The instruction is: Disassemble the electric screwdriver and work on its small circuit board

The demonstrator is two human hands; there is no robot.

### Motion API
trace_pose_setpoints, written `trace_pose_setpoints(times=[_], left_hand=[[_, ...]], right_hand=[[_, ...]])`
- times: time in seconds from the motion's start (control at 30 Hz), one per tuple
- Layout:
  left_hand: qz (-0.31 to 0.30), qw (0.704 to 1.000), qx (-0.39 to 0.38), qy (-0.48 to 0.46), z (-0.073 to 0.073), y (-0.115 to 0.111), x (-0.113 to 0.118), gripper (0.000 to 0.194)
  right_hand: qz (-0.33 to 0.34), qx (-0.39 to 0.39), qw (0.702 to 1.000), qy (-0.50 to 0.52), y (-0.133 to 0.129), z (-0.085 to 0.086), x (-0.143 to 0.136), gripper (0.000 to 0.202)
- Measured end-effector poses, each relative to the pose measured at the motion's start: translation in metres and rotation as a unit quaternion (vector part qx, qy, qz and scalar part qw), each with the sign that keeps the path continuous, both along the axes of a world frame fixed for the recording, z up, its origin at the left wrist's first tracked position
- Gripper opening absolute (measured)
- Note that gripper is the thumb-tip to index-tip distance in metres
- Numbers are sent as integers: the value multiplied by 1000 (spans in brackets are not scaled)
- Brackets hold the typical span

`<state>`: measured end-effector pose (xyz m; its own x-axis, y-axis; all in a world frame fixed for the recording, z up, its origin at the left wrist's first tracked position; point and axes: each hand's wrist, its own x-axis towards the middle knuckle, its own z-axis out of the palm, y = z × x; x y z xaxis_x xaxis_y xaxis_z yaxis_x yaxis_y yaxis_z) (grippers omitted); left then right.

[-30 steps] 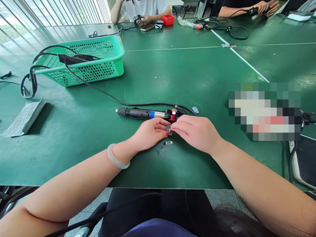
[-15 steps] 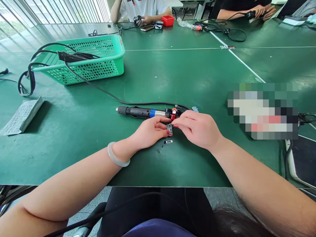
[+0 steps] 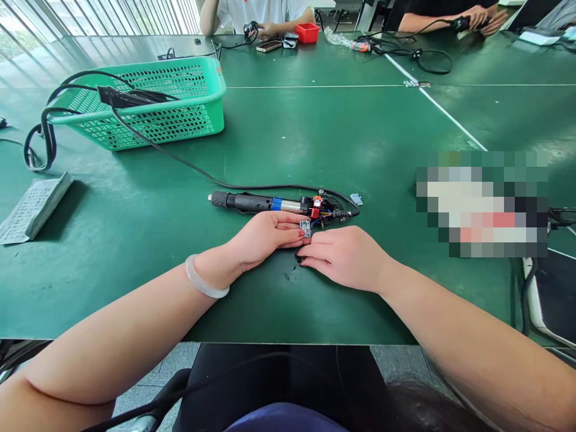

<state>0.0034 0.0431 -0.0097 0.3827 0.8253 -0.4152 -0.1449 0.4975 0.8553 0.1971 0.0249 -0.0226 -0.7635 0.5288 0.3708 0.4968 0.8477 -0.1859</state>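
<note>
My left hand (image 3: 265, 241) is closed, pinching a small grey plate with cut-outs, like a tiny circuit board (image 3: 305, 228), between thumb and fingers. My right hand (image 3: 346, 258) reaches down just beside it, fingertips together at the tabletop over a small black piece (image 3: 299, 258); what they grip there is hidden. Right behind both hands lies an opened black handheld tool (image 3: 252, 203) with a blue band, a silver cylinder and bare wires. On it sits a red part (image 3: 315, 207). A small light-blue piece (image 3: 356, 199) rests past its cable end.
A green basket (image 3: 198, 117) with black cables stands at the back left; one cable (image 3: 180, 159) runs to the tool. Left lies a papery block (image 3: 33, 207). A blurred-out patch (image 3: 481, 210) covers something at right. Two people sit across the table, near a red box (image 3: 307, 33).
My right hand has come down from the grey plate toward the tabletop, now covering the small white-framed piece there. My left hand still holds the plate, shifted slightly left.
</note>
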Motion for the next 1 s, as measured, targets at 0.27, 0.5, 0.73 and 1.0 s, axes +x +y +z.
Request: trace_pose_setpoints(times=[0.27,0.5,0.73,1.0], left_hand=[[-6,1000,3,9,2,-1,2,23],[-9,1000,11,27,2,0,1,24],[-6,999,8,34,2,-1,1,21],[-7,999,12,42,2,-1,2,23]], right_hand=[[-21,-57,998,-11,-2,1,-1,19],[-20,-80,997,-2,-3,3,-3,12],[-16,-63,998,-23,-5,0,-6,21],[17,-14,999,-37,-3,3,-4,25]])
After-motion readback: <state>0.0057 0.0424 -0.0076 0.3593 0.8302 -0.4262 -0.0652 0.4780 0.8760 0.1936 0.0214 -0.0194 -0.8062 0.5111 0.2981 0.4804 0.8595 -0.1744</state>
